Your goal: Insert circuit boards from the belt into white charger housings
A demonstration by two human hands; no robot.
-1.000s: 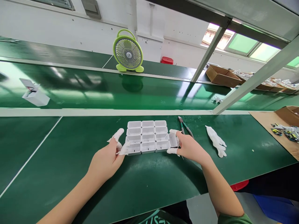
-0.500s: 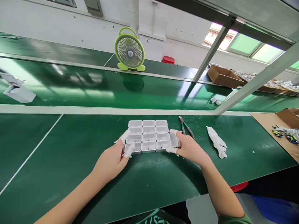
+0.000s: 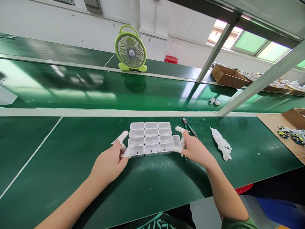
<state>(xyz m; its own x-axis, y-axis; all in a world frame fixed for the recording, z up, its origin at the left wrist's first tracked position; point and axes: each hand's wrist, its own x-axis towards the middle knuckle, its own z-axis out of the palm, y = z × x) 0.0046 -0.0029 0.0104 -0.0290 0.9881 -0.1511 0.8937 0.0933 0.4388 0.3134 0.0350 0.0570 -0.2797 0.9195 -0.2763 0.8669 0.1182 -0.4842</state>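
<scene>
Several small white rectangular trays (image 3: 152, 140) stand in a tight block of rows on the green table, some with a small dark mark inside. One more white tray (image 3: 176, 141) is set crosswise at the block's right side. My left hand (image 3: 111, 159), with white covers on thumb and fingers, is at the block's left edge, its thumb by the front left tray and its fingers apart. My right hand (image 3: 194, 146), with similar covers, is beside the crosswise tray, thumb and forefinger spread, thumb close to its front end. Neither hand grips anything visible.
Green-handled pliers (image 3: 189, 127) lie behind my right hand, and a white glove (image 3: 221, 143) lies farther right. Cardboard with small parts (image 3: 292, 135) is at the right edge. Beyond a pale rail (image 3: 95, 113) are a conveyor belt and a green fan (image 3: 131, 52).
Both hands have loosened from the trays, the left moving slightly left and the right forefinger lifting away. On the belt, the white box at left and the small white item have moved left.
</scene>
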